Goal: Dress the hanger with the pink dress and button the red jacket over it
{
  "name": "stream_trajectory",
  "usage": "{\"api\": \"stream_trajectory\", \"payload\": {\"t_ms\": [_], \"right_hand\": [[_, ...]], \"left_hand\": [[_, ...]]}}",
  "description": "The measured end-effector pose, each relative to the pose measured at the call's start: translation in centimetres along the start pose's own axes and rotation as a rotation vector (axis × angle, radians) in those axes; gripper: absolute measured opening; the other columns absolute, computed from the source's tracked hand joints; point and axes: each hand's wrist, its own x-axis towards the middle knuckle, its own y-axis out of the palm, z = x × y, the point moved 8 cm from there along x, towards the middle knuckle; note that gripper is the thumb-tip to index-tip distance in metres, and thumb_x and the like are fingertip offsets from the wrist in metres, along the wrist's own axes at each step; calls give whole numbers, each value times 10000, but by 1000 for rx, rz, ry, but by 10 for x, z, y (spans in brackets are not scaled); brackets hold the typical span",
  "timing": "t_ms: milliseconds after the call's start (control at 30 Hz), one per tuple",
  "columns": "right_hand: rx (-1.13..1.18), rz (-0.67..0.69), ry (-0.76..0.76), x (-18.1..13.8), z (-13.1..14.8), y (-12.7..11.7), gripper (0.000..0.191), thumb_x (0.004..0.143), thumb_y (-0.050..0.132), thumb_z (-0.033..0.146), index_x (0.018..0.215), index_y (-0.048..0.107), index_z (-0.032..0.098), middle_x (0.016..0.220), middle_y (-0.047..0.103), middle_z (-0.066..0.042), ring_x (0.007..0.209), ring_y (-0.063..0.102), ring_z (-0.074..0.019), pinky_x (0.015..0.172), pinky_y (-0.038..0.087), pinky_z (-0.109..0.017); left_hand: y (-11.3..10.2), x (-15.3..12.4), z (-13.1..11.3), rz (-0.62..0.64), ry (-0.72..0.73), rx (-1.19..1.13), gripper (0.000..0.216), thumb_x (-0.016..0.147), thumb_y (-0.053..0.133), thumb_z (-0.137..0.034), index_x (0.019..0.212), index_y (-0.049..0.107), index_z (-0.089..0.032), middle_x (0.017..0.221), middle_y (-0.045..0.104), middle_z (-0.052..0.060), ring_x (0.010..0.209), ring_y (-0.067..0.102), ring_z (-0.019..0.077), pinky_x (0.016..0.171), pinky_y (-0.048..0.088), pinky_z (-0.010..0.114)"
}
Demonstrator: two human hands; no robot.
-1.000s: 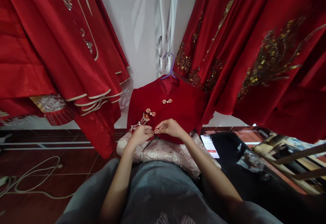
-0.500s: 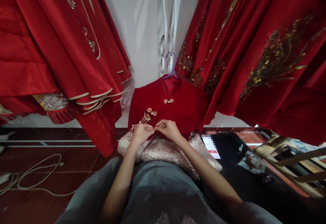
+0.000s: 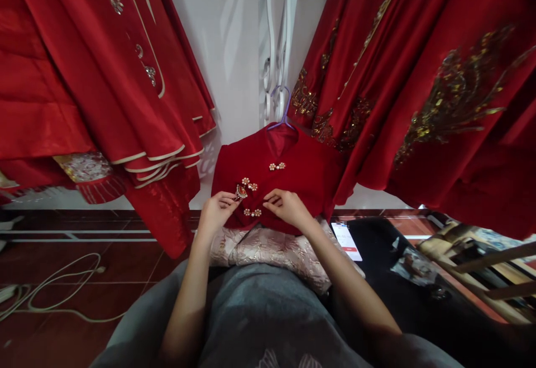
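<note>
A red jacket [image 3: 312, 175] with a stand collar hangs on a purple hanger [image 3: 285, 119], its lower part lying toward my lap. Pearl flower fasteners decorate it: one fastener [image 3: 277, 166] below the collar, another fastener [image 3: 252, 213] near the hem. My left hand [image 3: 216, 210] is closed at the left, fingertips pinching the lower part of a beaded tassel ornament [image 3: 241, 191]. The tassel strands are mostly hidden by the fingers. To the right, my right hand [image 3: 287, 207] hovers over the jacket with thumb and fingers pinched. Anything between them is too small to make out.
Pale brocade fabric [image 3: 272, 251] lies across my lap under the jacket. Red garments [image 3: 163, 128] hang left, and embroidered red garments [image 3: 389, 133] hang right. A phone [image 3: 347, 242] rests on a black surface beside a plastic bag [image 3: 414, 267]. A white cable [image 3: 62, 309] coils on the floor.
My hands were together at the lower fastener and have moved apart. The left went up and left to the tassel ornament; the right moved slightly right, uncovering the lower fastener.
</note>
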Motion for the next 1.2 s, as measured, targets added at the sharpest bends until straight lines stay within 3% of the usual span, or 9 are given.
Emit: {"api": "stream_trajectory", "payload": {"t_ms": [100,200,333,433,600,767,1033,1200], "right_hand": [[20,-47,6,-1,5,-26,96,780,682,265,863,691,219,819,737,-26,702,694,-156,664,547,-261],[14,-55,17,-5,10,-37,88,777,679,263,850,695,216,815,740,-27,696,692,-159,661,541,-266],[-44,57,14,-8,11,-19,105,771,694,278,856,705,219,789,742,-25,698,694,-163,625,517,-243],[-89,128,23,-9,4,5,127,762,713,296,868,707,226,780,747,-25,720,703,-171,642,508,-240],[-40,130,34,-4,-12,35,144,757,717,275,869,679,192,783,740,-40,709,700,-155,619,505,-219],[78,123,37,1,-20,46,152,699,752,202,802,647,162,740,719,-34,693,692,-138,631,514,-208],[158,125,30,2,-21,46,153,694,745,212,779,626,166,733,706,-35,690,685,-148,656,527,-229],[176,124,27,3,-21,43,207,686,767,279,774,617,167,731,709,-44,691,686,-155,659,527,-238]], "left_hand": [[-19,0,-6,-56,17,94,221,671,715,-320,846,720,-185,729,710,51,638,638,159,620,502,251],[-13,-5,-13,7,25,171,176,691,698,-311,831,726,-209,744,717,36,635,633,156,623,475,244],[24,-18,-27,220,59,220,137,701,700,-317,798,735,-227,759,721,16,615,618,150,587,437,234],[41,-24,-35,255,80,262,131,697,719,-316,792,733,-227,754,717,13,616,616,153,581,424,237],[45,-26,-40,222,124,484,94,697,739,-226,789,715,-223,774,704,17,681,629,162,612,409,242],[46,-27,-43,215,171,572,64,742,715,-190,800,695,-207,821,689,23,746,637,158,679,424,248],[51,-25,-38,274,112,410,65,754,700,-177,736,638,-179,729,694,11,703,656,146,655,466,233],[49,-23,-36,221,120,362,69,744,697,-168,724,631,-175,745,708,19,699,667,149,674,490,245]]}}
